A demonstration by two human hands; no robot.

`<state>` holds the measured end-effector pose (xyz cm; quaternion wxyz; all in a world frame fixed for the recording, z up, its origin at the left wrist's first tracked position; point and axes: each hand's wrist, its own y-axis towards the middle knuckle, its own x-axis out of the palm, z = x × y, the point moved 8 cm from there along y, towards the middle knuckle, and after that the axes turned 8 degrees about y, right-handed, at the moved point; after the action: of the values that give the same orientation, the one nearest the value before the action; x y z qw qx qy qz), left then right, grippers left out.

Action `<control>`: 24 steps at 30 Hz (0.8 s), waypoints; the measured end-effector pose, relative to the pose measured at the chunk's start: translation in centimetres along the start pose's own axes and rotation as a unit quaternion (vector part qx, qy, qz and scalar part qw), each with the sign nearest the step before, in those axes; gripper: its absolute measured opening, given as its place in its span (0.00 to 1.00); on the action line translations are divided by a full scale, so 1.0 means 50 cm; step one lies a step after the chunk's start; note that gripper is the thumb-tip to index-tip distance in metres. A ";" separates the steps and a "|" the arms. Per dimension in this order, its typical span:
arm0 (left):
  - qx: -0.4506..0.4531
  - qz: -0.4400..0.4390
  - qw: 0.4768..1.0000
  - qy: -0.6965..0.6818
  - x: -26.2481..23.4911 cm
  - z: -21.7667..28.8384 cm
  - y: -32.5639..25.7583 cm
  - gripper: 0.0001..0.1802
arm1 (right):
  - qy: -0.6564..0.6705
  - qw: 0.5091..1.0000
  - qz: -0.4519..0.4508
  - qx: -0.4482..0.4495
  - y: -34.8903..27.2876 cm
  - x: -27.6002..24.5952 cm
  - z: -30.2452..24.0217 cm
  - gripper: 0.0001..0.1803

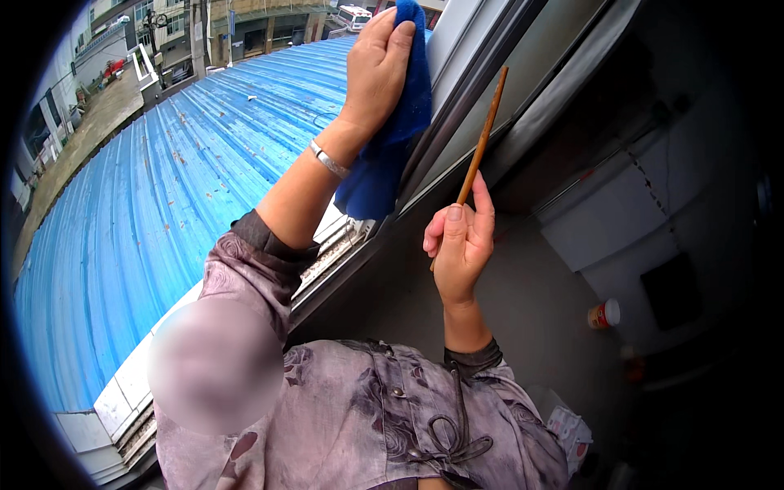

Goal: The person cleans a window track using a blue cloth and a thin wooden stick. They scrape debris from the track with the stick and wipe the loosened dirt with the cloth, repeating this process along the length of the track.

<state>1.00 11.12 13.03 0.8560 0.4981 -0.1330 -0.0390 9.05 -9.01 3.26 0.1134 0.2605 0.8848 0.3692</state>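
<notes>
While blue cloth [416,98] meets the window frame [447,49], grey floor [531,286] spreads indoors.

Blue cloth [418,82] cut off by top edge, brown stick [485,131] partly covered, round patch [215,366] blurred

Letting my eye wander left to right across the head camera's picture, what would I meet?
Grey pole, silver bracelet, left hand with blue cloth, right hand with wooden stick, red-and-white tub.
</notes>
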 end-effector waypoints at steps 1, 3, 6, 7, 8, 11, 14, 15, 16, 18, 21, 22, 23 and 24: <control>0.016 -0.041 0.999 0.012 0.029 -0.002 0.018 0.21 | 0.002 1.000 0.004 -0.003 0.001 0.001 -0.002 0.26; 0.002 -0.062 0.997 0.035 0.049 -0.010 -0.004 0.20 | 0.025 0.999 0.020 0.012 0.002 -0.003 0.010 0.26; -0.018 -0.060 0.994 0.092 0.039 -0.053 -0.093 0.19 | 0.025 0.998 0.058 0.029 -0.010 -0.019 0.018 0.25; -0.054 -0.058 0.992 0.093 0.033 -0.077 -0.144 0.21 | 0.023 0.996 0.075 0.038 -0.014 -0.025 0.022 0.24; -0.086 -0.055 0.989 0.106 0.029 -0.105 -0.204 0.21 | 0.024 0.996 0.077 0.049 -0.017 -0.029 0.028 0.24; -0.272 -0.130 0.948 0.099 -0.008 -0.236 -0.380 0.25 | 0.040 0.994 0.067 0.071 -0.021 -0.018 0.044 0.24; -0.350 -0.109 0.918 0.154 -0.059 -0.318 -0.482 0.27 | 0.043 0.994 0.052 0.085 -0.028 -0.005 0.056 0.24; -0.369 -0.079 0.916 0.133 -0.063 -0.320 -0.481 0.27 | 0.038 0.994 0.052 0.089 -0.029 -0.008 0.056 0.24; -0.383 -0.048 0.915 0.115 -0.066 -0.305 -0.453 0.27 | 0.039 0.994 0.051 0.088 -0.027 -0.013 0.059 0.24; -0.341 -0.042 0.936 0.083 -0.035 -0.229 -0.362 0.23 | 0.013 0.993 0.071 0.098 -0.038 -0.035 0.043 0.24; -0.059 -0.020 0.998 -0.010 0.004 -0.084 -0.209 0.18 | 0.024 0.991 0.090 0.091 -0.036 -0.042 0.037 0.23; -0.035 -0.032 0.999 0.007 0.003 -0.081 -0.215 0.18 | 0.022 0.992 0.089 0.086 -0.035 -0.042 0.034 0.23; -0.011 -0.044 0.999 0.025 -0.001 -0.085 -0.232 0.18 | 0.020 0.993 0.087 0.081 -0.035 -0.042 0.030 0.23; 0.013 -0.057 0.998 0.038 -0.002 -0.093 -0.252 0.19 | 0.019 0.993 0.089 0.080 -0.035 -0.046 0.029 0.23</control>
<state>2.98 8.73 -0.06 0.8501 0.5172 -0.0727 -0.0670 10.88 -10.45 1.03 0.0416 0.3394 0.8870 0.3104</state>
